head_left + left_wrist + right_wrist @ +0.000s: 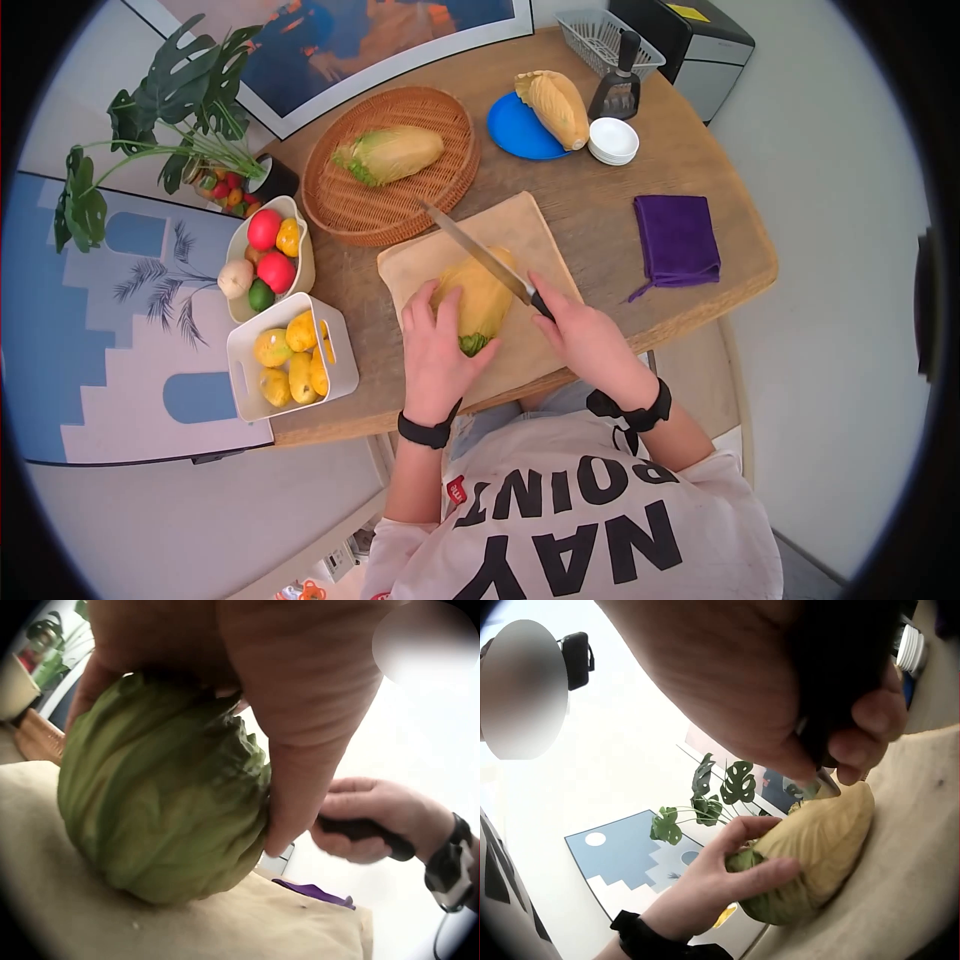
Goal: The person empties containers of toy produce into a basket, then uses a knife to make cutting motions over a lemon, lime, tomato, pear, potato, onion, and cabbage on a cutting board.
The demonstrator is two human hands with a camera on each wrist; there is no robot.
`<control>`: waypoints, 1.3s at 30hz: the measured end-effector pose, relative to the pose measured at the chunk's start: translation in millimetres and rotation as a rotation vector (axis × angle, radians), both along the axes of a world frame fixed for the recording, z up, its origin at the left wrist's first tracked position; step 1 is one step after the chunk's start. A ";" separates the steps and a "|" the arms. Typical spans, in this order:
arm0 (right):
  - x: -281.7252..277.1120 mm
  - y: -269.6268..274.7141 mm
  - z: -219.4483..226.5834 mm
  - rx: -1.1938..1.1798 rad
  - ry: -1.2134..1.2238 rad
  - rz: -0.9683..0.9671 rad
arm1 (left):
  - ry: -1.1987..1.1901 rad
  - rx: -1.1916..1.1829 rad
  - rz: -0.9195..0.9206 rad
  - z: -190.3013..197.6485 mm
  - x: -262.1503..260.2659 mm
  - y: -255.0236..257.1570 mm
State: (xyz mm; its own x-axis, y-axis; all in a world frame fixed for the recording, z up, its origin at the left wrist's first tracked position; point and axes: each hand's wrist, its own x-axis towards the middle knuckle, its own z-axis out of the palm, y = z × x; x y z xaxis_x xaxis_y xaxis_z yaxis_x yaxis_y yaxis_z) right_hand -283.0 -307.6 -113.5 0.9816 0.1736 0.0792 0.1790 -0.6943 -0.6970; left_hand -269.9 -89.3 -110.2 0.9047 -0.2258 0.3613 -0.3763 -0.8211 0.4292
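A yellow napa cabbage [476,292] with a green leafy end lies on a tan cutting board [515,218]. My left hand [437,345] grips it from the near left, fingers over the top and thumb along the leafy end. The left wrist view shows that ruffled green end of the cabbage [161,799] large under the palm. My right hand [592,340] holds a kitchen knife [478,249] by its black handle. The blade slants over the far part of the cabbage, its tip toward the wicker tray; in the right wrist view the blade [827,784] is right at the cabbage's surface.
Beyond the board, a round wicker tray [325,210] holds another cabbage. To the left stand two white bins [345,370] of fruit and vegetables. A third cabbage lies on a blue plate [508,128], near white bowls [613,141] and a grater [617,90]. A purple cloth [677,240] lies right.
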 end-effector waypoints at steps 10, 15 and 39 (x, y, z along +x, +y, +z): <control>-4.1 6.0 7.1 -0.039 0.092 0.039 | -0.150 -0.024 0.001 -10.6 -8.0 6.1; -8.6 10.6 14.6 0.066 -0.070 0.066 | -0.092 -0.066 0.015 0.7 -12.6 9.0; -12.1 18.2 9.7 -0.045 -0.088 0.177 | -0.145 -0.188 0.062 -13.4 -16.9 18.9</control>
